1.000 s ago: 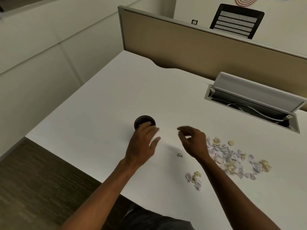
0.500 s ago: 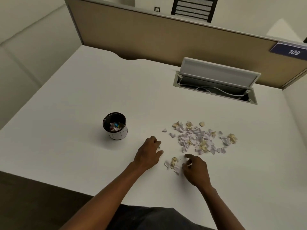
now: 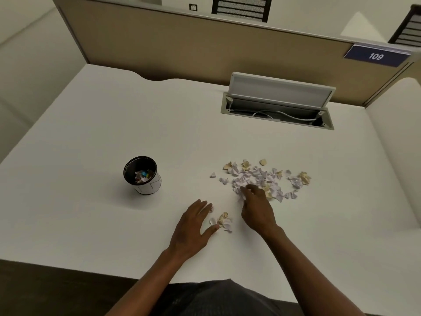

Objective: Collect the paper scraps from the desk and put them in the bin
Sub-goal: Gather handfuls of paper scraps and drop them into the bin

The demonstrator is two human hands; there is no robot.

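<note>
1. a person's two bare hands work over a white desk (image 3: 91,124), seen from above.
2. the left hand (image 3: 193,226) lies flat, fingers (image 3: 205,207) spread and relaxed, gripping nothing. a small clump (image 3: 222,222) of cream and lilac scraps sits in the gap between its thumb and forefinger, touching or nearly touching the thumb tip.
3. the right hand (image 3: 257,208) is curled, fingertips (image 3: 247,190) bent down into the near left edge of the main pile (image 3: 262,179). whether they have pinched a scrap cannot be told; the fingers hide it.
4. the pile spreads away from those fingertips, forward and to the right, with its long axis running left to right. a few loose scraps lie just left of it.
5. the bin (image 3: 142,174), a small dark cup with scraps already inside, stands upright forward and left of the left fingers, well apart from the right hand.
6. judgement: the left hand is nearer both the small clump and the bin, so closing on that clump and carrying it forward-left looks the shorter move; the right hand would have to cross over the left side to reach the bin.
7. most scraps are on the desk, so the task looks far from done.
</note>
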